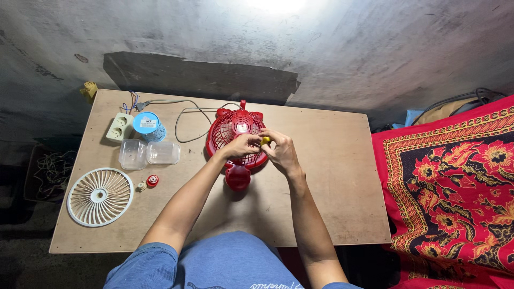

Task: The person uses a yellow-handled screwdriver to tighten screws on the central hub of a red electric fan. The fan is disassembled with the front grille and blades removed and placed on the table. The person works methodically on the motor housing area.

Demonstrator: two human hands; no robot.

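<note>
Hands (262, 147) on red fan (235, 131), blue-lidded tub (148, 126) aside

Red fan (235, 140): glossy moulded plastic. Desk (332, 182) is bare matt plywood, white grille (100, 196) matt plastic. Tubs (148, 153) clear smooth plastic; wall (348, 48) rough concrete.

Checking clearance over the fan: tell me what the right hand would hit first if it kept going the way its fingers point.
Probably the left hand, just beyond the right hand and its small yellow piece, over the red fan; depth is unclear.
</note>
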